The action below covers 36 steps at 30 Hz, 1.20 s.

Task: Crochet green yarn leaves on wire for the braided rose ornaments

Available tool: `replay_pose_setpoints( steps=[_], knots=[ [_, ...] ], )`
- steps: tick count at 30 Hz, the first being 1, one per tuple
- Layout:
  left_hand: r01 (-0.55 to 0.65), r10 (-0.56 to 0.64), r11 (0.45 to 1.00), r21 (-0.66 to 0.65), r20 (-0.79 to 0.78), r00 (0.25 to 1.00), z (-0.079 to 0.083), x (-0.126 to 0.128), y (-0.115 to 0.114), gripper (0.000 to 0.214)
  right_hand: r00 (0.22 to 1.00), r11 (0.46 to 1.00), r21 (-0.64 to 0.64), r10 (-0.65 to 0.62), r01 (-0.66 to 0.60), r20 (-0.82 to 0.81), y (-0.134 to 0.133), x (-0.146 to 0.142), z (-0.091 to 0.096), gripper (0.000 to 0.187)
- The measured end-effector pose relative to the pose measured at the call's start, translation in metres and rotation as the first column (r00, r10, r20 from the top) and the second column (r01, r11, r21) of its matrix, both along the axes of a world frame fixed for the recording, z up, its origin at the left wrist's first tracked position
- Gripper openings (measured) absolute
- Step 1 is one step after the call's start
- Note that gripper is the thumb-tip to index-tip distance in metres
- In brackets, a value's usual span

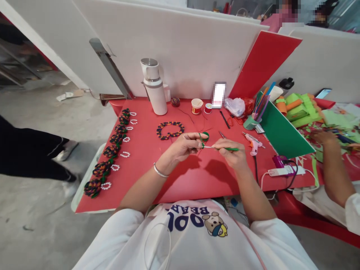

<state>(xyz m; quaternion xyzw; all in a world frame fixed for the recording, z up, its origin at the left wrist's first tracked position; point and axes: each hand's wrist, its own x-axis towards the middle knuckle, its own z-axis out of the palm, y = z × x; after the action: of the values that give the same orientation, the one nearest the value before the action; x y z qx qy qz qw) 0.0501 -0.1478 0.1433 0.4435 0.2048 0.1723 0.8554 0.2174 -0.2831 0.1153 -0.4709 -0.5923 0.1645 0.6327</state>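
The left hand [188, 143] has thumb and fingers pinched on green yarn [201, 140], a strand of which passes over the extended index finger. The right hand [230, 150] has its fingers closed around a green-handled crochet hook [232, 149], whose metal shaft points to 9 o'clock and meets the yarn above the red desk [182, 184]. From the hands, a multicoloured braided ring [159, 132] lies toward 10 o'clock, a row of yarn rosettes [101, 168] at 9, and a pink glue gun [254, 145] at 3.
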Motion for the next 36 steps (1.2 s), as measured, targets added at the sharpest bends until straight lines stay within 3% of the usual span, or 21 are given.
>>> replay_pose_setpoints(
  steps=[2, 4, 7, 10, 12, 15, 17, 18, 20, 23, 25, 30, 36],
  knots=[
    [-0.016, 0.016, 1.000, 0.019, 0.024, 1.000, -0.002, 0.004, -0.004, 0.039, 0.986, 0.999, 0.028, -0.016, 0.021, -0.165, 0.007, -0.011, -0.014, 0.016],
    [-0.067, 0.065, 0.996, 0.061, 0.034, 0.997, -0.003, 0.008, -0.007, 0.041, 0.976, 0.990, 0.086, -0.089, 0.108, -0.199, 0.013, -0.021, -0.023, 0.014],
    [-0.199, 0.189, 0.964, 0.175, 0.069, 0.979, -0.006, 0.010, -0.009, 0.043, 0.963, 0.954, 0.142, -0.256, 0.265, -0.081, 0.015, -0.029, -0.023, 0.017],
    [-0.337, 0.315, 0.901, 0.273, 0.122, 0.941, -0.009, 0.011, -0.013, 0.044, 0.955, 0.952, 0.158, -0.280, 0.262, 0.100, 0.010, -0.030, -0.015, 0.023],
    [-0.401, 0.374, 0.870, 0.287, 0.147, 0.916, -0.012, 0.013, -0.017, 0.045, 0.908, 0.931, 0.199, -0.347, 0.305, 0.234, 0.008, -0.032, -0.012, 0.026],
    [-0.366, 0.341, 0.910, 0.192, 0.154, 0.927, -0.015, 0.018, -0.023, 0.054, 0.774, 0.825, 0.344, -0.551, 0.448, 0.313, 0.010, -0.039, -0.016, 0.026],
    [-0.271, 0.257, 0.959, 0.084, 0.144, 0.956, -0.014, 0.020, -0.024, 0.057, 0.749, 0.770, 0.396, -0.615, 0.501, 0.248, 0.015, -0.043, -0.022, 0.021],
    [-0.227, 0.219, 0.973, 0.044, 0.139, 0.966, -0.013, 0.019, -0.023, 0.057, 0.773, 0.771, 0.383, -0.605, 0.509, 0.191, 0.018, -0.044, -0.026, 0.018],
    [-0.168, 0.164, 0.986, 0.017, 0.130, 0.978, -0.010, 0.015, -0.018, 0.054, 0.863, 0.832, 0.292, -0.503, 0.471, 0.041, 0.022, -0.041, -0.032, 0.016],
    [-0.115, 0.107, 0.990, 0.076, 0.097, 0.989, -0.006, 0.005, -0.009, 0.049, 0.955, 0.960, 0.096, -0.242, 0.261, -0.172, 0.024, -0.026, -0.034, 0.035],
    [-0.091, 0.083, 0.985, 0.144, 0.061, 0.995, -0.004, -0.001, -0.004, 0.047, 0.970, 0.995, 0.018, -0.087, 0.093, -0.228, 0.022, -0.012, -0.028, 0.035],
    [-0.083, 0.079, 0.945, 0.317, 0.028, 0.997, -0.001, -0.007, 0.002, 0.041, 0.970, 0.971, -0.117, 0.188, -0.207, -0.155, 0.014, 0.020, -0.001, 0.018],
    [-0.090, 0.090, 0.899, 0.429, 0.021, 0.996, -0.002, -0.006, 0.005, 0.034, 0.968, 0.942, -0.228, 0.226, -0.245, -0.105, 0.008, 0.033, 0.019, 0.016]
  ],
)
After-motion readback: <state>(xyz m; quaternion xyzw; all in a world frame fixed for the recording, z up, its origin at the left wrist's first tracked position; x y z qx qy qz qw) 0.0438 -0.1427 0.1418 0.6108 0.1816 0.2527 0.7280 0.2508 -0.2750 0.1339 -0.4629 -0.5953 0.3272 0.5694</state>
